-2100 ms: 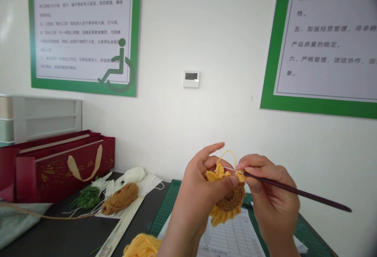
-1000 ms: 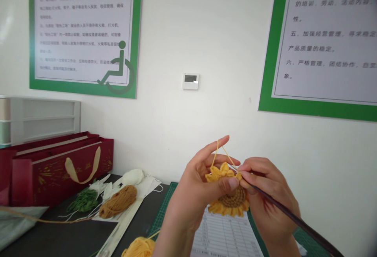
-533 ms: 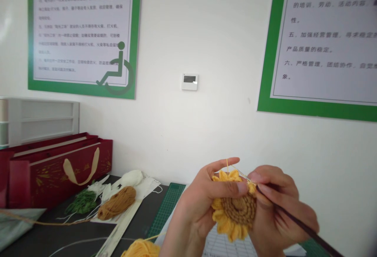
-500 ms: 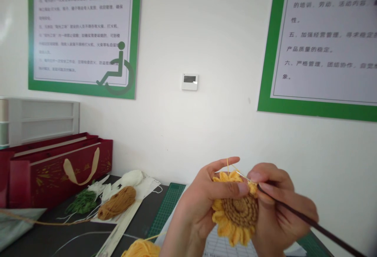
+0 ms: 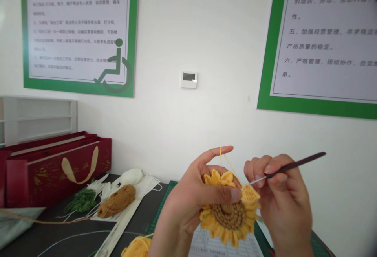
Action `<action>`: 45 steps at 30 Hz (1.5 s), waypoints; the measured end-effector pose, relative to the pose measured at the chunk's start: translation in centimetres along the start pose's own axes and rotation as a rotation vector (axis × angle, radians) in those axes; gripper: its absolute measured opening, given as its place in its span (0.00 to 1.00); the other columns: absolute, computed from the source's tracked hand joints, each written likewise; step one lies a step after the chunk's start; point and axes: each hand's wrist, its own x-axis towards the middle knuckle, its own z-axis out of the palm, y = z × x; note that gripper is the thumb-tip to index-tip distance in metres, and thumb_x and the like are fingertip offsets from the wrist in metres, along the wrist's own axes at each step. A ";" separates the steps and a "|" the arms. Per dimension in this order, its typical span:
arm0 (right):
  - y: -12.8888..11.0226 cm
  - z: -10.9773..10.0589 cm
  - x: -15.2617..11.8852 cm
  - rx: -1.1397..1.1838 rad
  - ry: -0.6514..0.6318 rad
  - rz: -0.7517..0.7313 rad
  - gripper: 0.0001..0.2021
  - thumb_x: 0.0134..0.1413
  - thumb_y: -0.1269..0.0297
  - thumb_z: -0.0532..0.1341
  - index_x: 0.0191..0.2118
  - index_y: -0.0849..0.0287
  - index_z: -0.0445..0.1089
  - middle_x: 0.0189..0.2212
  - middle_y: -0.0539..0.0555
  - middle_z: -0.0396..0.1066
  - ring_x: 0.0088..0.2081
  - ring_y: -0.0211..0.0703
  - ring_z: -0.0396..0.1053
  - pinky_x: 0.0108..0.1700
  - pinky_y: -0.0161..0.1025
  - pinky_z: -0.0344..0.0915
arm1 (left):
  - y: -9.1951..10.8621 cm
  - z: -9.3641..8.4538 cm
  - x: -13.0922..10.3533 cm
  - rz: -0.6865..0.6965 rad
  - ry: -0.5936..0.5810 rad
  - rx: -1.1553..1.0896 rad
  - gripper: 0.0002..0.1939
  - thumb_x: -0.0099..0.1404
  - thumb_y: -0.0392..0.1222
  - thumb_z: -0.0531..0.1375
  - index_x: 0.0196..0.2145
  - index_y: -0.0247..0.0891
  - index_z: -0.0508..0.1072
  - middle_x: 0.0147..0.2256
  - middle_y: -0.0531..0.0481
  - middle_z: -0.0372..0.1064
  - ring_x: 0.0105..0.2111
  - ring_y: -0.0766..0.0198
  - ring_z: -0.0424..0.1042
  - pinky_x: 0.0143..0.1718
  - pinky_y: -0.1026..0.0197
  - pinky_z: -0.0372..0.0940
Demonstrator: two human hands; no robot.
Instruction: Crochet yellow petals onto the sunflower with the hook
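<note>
A crocheted sunflower (image 5: 228, 214) with a brown spiral middle and yellow petals is pinched in my left hand (image 5: 196, 194), thumb across its front. Over the raised left index finger loops a strand of yellow yarn (image 5: 228, 160), running down to the top petals. My right hand (image 5: 284, 198) grips a crochet hook (image 5: 297, 164) by its dark handle. The hook's metal shaft points left and its tip meets the work beside a yellow petal; the exact stitch is too small to make out. Below my left wrist sits a ball of yellow yarn (image 5: 137, 247).
Brown yarn (image 5: 117, 201), green yarn (image 5: 81, 201) and white yarn (image 5: 131, 176) lie on the dark table at left, near a long pale ruler-like strip (image 5: 118, 227). Red gift bags (image 5: 67, 166) stand behind them. Under my hands are printed paper (image 5: 224, 245) and a green cutting mat (image 5: 160, 206).
The crochet hook has swung, its handle now pointing up and right instead of down. My right hand has shifted away from the petals. My left hand and the sunflower moved slightly left.
</note>
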 end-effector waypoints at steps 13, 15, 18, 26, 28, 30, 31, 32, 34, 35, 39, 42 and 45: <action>0.6 -0.2 -0.2 -0.236 -0.102 0.008 0.04 0.63 0.66 0.62 0.36 0.54 0.67 0.28 0.49 0.67 0.30 0.39 0.66 0.29 0.36 0.65 | 0.0 1.4 -0.8 0.207 0.243 0.193 0.38 0.48 0.30 0.74 0.57 0.40 0.73 0.27 0.55 0.73 0.24 0.69 0.67 0.28 0.65 0.63; 0.6 -0.9 -0.6 -0.502 -0.138 -0.254 0.06 0.60 0.72 0.64 0.39 0.53 0.72 0.31 0.52 0.70 0.34 0.42 0.69 0.32 0.40 0.68 | -0.3 1.7 -0.7 0.210 0.261 0.171 0.39 0.47 0.32 0.75 0.57 0.40 0.73 0.27 0.54 0.74 0.25 0.68 0.69 0.29 0.64 0.64; 0.7 -1.7 -1.2 -0.861 -0.122 -0.659 0.17 0.50 0.82 0.67 0.41 0.51 0.75 0.35 0.52 0.73 0.35 0.44 0.71 0.33 0.43 0.71 | -0.9 1.8 -0.3 0.202 0.276 0.098 0.40 0.46 0.34 0.76 0.57 0.37 0.73 0.29 0.51 0.76 0.26 0.66 0.71 0.31 0.63 0.66; 0.9 0.5 -1.3 -0.260 0.047 -0.313 0.03 0.62 0.70 0.63 0.39 0.56 0.72 0.27 0.52 0.72 0.29 0.44 0.70 0.27 0.43 0.68 | -0.7 1.0 -0.1 0.043 0.079 -0.107 0.41 0.44 0.31 0.77 0.57 0.37 0.73 0.29 0.52 0.75 0.28 0.64 0.74 0.36 0.61 0.67; 0.4 1.0 -1.0 -0.110 0.076 -0.139 0.02 0.64 0.64 0.62 0.39 0.54 0.69 0.24 0.49 0.68 0.26 0.42 0.67 0.24 0.39 0.65 | -0.3 0.9 -0.3 0.053 0.055 -0.065 0.41 0.45 0.31 0.77 0.57 0.39 0.74 0.28 0.53 0.75 0.28 0.64 0.74 0.34 0.61 0.66; -0.2 1.1 -0.7 -0.029 0.077 -0.022 0.04 0.66 0.62 0.59 0.38 0.53 0.66 0.21 0.48 0.64 0.23 0.40 0.63 0.22 0.36 0.62 | -0.1 0.8 -0.4 0.053 0.027 -0.021 0.39 0.46 0.30 0.76 0.56 0.40 0.75 0.28 0.52 0.75 0.27 0.65 0.73 0.32 0.62 0.66; -0.4 1.0 -0.6 -0.001 0.066 0.035 0.05 0.67 0.62 0.57 0.37 0.53 0.66 0.20 0.47 0.62 0.22 0.39 0.61 0.21 0.35 0.61 | 0.0 0.7 -0.4 0.052 0.007 -0.006 0.37 0.47 0.30 0.75 0.56 0.40 0.76 0.28 0.51 0.76 0.26 0.65 0.72 0.31 0.63 0.65; -0.6 0.9 -0.4 0.032 0.051 0.094 0.07 0.67 0.62 0.56 0.36 0.53 0.65 0.19 0.47 0.60 0.20 0.38 0.59 0.20 0.34 0.59 | 0.1 0.7 -0.4 0.052 -0.014 0.004 0.34 0.48 0.30 0.74 0.55 0.40 0.77 0.28 0.51 0.76 0.26 0.66 0.72 0.30 0.63 0.64; -0.8 0.8 -0.2 0.096 0.020 0.224 0.10 0.68 0.61 0.54 0.32 0.54 0.64 0.18 0.45 0.56 0.19 0.36 0.53 0.19 0.33 0.56 | 0.0 0.6 -0.3 0.072 -0.037 0.026 0.29 0.50 0.30 0.73 0.51 0.40 0.79 0.28 0.51 0.75 0.25 0.68 0.70 0.30 0.65 0.63; -0.8 0.7 -0.1 0.118 0.012 0.282 0.12 0.68 0.61 0.53 0.31 0.54 0.64 0.18 0.45 0.54 0.19 0.36 0.51 0.20 0.34 0.56 | -0.1 0.6 -0.3 0.094 -0.028 0.046 0.26 0.50 0.30 0.73 0.48 0.39 0.81 0.28 0.51 0.75 0.25 0.69 0.70 0.30 0.65 0.63; -0.3 0.7 -0.1 0.037 -0.002 0.342 0.11 0.66 0.58 0.58 0.31 0.54 0.64 0.21 0.47 0.59 0.22 0.37 0.57 0.25 0.35 0.61 | -0.6 0.9 -0.1 0.197 0.087 0.148 0.24 0.53 0.32 0.73 0.49 0.40 0.80 0.29 0.53 0.73 0.26 0.70 0.68 0.31 0.66 0.62; 0.0 0.4 -0.3 -0.109 -0.027 0.212 0.08 0.63 0.62 0.62 0.32 0.55 0.65 0.28 0.50 0.66 0.29 0.39 0.65 0.30 0.35 0.66 | -0.7 1.4 -0.3 0.227 0.187 0.195 0.33 0.51 0.33 0.73 0.56 0.43 0.76 0.29 0.54 0.73 0.27 0.67 0.68 0.31 0.63 0.64; 0.0 0.4 -0.5 -0.238 -0.061 0.066 0.04 0.63 0.67 0.63 0.35 0.55 0.69 0.33 0.52 0.70 0.35 0.39 0.69 0.33 0.35 0.68 | -0.5 1.8 -0.5 0.243 0.242 0.203 0.39 0.51 0.34 0.74 0.60 0.44 0.72 0.30 0.53 0.72 0.27 0.66 0.69 0.33 0.61 0.65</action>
